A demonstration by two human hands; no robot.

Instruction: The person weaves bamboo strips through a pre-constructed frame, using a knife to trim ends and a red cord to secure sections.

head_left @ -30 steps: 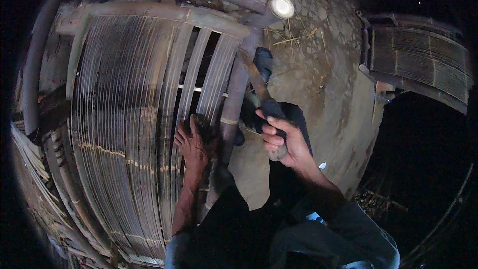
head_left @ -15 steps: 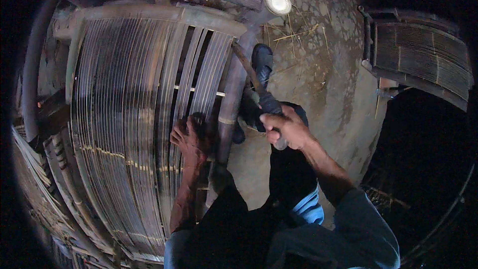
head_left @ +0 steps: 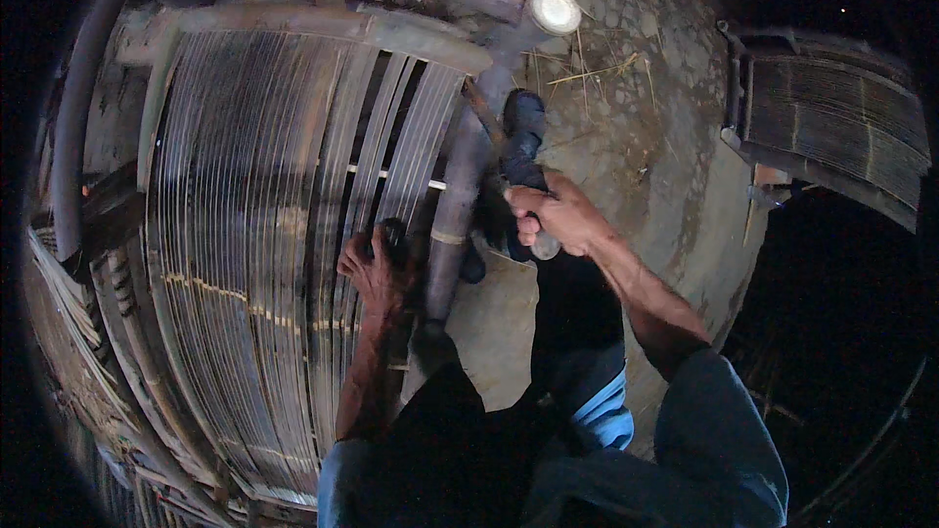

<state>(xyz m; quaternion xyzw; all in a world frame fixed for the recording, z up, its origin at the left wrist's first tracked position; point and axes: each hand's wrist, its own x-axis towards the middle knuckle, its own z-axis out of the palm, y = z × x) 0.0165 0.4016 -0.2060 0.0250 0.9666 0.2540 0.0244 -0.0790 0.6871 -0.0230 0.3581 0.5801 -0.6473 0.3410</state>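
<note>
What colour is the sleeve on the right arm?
Blue-grey, on the sleeve; the head view shows it, lower right.

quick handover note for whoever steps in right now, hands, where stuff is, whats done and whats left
Left hand: pressed flat on the bamboo slat panel, holding no tool.
Right hand: closed grip on a tool handle; the tool's working end is hard to make out, near the frame pole.
Done: most slats lie tight, side by side.
Left: gaps show between the slats near the pole.
</note>
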